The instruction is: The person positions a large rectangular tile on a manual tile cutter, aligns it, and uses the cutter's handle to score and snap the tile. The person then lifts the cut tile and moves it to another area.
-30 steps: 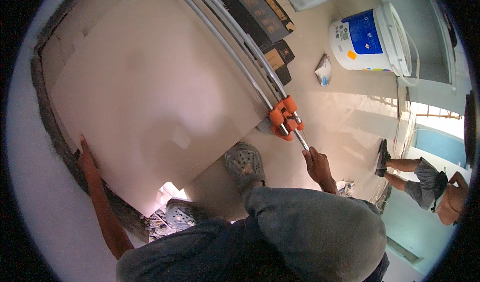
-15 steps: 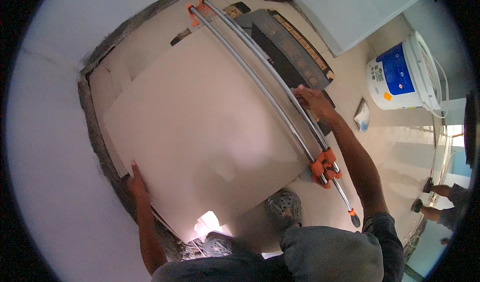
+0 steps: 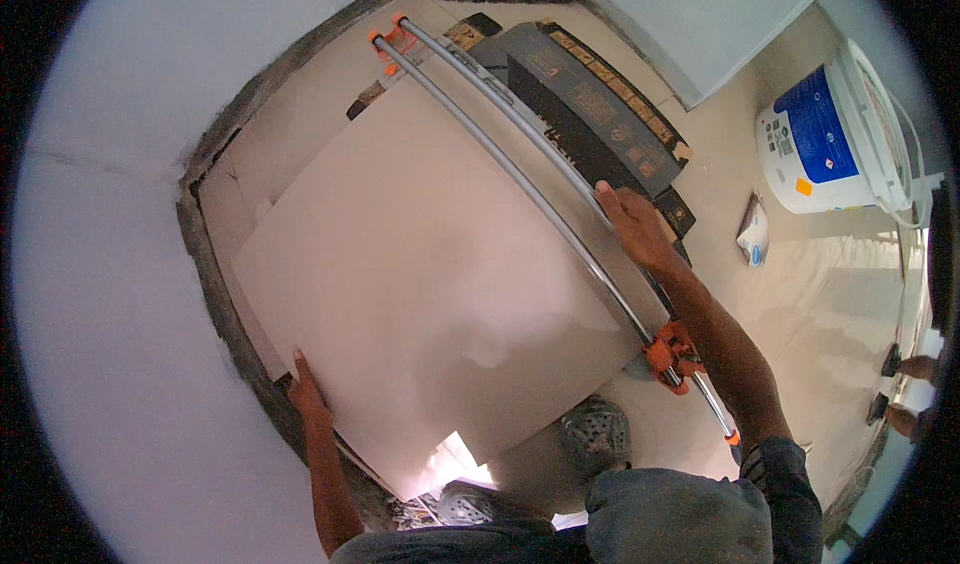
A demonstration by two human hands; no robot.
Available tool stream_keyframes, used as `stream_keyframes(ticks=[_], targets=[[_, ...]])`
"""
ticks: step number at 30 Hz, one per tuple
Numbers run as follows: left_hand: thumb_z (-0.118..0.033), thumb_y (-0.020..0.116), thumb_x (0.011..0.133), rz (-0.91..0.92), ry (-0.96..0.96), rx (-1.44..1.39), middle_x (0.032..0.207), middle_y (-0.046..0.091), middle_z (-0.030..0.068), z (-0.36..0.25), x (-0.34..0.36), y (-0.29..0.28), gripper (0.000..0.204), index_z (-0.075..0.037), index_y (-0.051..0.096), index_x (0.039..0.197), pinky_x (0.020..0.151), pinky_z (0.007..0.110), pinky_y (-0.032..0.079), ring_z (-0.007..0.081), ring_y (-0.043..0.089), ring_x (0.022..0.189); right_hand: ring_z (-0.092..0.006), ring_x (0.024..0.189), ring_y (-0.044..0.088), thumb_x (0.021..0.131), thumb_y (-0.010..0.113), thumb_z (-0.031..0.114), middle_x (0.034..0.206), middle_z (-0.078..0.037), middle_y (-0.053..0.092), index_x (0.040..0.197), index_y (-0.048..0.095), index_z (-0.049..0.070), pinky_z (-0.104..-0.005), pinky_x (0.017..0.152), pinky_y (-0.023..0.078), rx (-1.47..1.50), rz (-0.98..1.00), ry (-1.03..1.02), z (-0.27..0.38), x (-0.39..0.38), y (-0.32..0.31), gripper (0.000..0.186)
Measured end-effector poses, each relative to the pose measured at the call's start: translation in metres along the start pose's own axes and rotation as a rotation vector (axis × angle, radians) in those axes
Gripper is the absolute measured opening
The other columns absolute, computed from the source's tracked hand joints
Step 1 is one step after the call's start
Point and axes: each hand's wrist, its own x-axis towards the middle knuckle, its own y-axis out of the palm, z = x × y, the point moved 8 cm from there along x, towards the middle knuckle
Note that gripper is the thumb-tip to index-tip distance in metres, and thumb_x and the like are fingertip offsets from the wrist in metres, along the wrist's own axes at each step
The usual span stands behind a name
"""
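A large beige floor tile [image 3: 430, 254] lies tilted across the picture, with the two steel rails of a tile cutter [image 3: 520, 176] running over its right side. The cutter's orange carriage [image 3: 672, 356] sits at the near end of the rails, its handle partly hidden behind my right forearm. My left hand [image 3: 308, 392] is closed on the tile's left edge, thumb on top and fingers mostly hidden. My right hand [image 3: 635, 226] is closed at the right-hand rail about halfway along, with its thumb against the metal; its other fingers are largely out of sight.
Beyond the rails lies a dark printed cardboard box [image 3: 600, 104]. A white bucket [image 3: 830, 139] with a blue label and a small packet [image 3: 753, 232] are to the right. A wall [image 3: 110, 264] borders the left. My shoe [image 3: 597, 432] is by the tile's near edge. Another person's feet [image 3: 885, 384] show far right.
The whole view has shifted, so the scene sits farther right. My right hand's thumb now shows against the rail. The carriage stays at the near end, and my left hand keeps to the tile's edge.
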Motion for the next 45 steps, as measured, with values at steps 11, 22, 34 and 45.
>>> stream_keyframes(ticks=[11, 22, 34, 45], targets=[[-0.081, 0.05, 0.082, -0.041, -0.144, 0.045, 0.127, 0.06, 0.0245, 0.007, 0.001, -0.006, 0.103, 0.009, 0.053, 0.133, 0.099, 0.048, 0.045, 0.0375, 0.059, 0.113, -0.0416, 0.102, 0.061, 0.102, 0.039, 0.055, 0.106, -0.027, 0.064, 0.108, 0.067, -0.004, -0.0478, 0.092, 0.047, -0.026, -0.04, -0.078, 0.017, -0.004, -0.008, 0.065], [-0.066, 0.066, 0.084, -0.085, -0.057, -0.37, 0.122, 0.064, 0.0191, -0.009, -0.024, 0.011, 0.09, 0.012, 0.056, 0.127, 0.093, 0.043, 0.05, 0.031, 0.063, 0.104, -0.0349, 0.099, 0.06, 0.099, 0.054, 0.047, 0.101, -0.021, 0.062, 0.111, 0.07, -0.001, -0.0432, 0.092, 0.047, 0.089, -0.106, -0.151, 0.015, -0.008, -0.007, 0.052], [-0.068, 0.065, 0.084, -0.158, -0.096, -0.356, 0.117, 0.066, 0.0168, -0.009, -0.03, 0.007, 0.087, 0.009, 0.06, 0.124, 0.091, 0.041, 0.051, 0.0296, 0.064, 0.103, -0.0342, 0.109, 0.057, 0.09, 0.062, 0.058, 0.114, -0.021, 0.056, 0.115, 0.066, -0.008, -0.0432, 0.097, 0.046, 0.105, -0.067, -0.131, 0.009, -0.005, -0.003, 0.071], [-0.074, 0.061, 0.082, -0.176, -0.07, -0.175, 0.107, 0.068, 0.0228, 0.015, -0.01, -0.004, 0.092, 0.015, 0.065, 0.107, 0.089, 0.043, 0.05, 0.0305, 0.064, 0.096, -0.0267, 0.109, 0.054, 0.09, 0.066, 0.054, 0.115, -0.015, 0.053, 0.121, 0.063, -0.001, -0.0385, 0.089, 0.048, -0.055, -0.011, -0.346, 0.023, -0.003, 0.009, 0.063]])
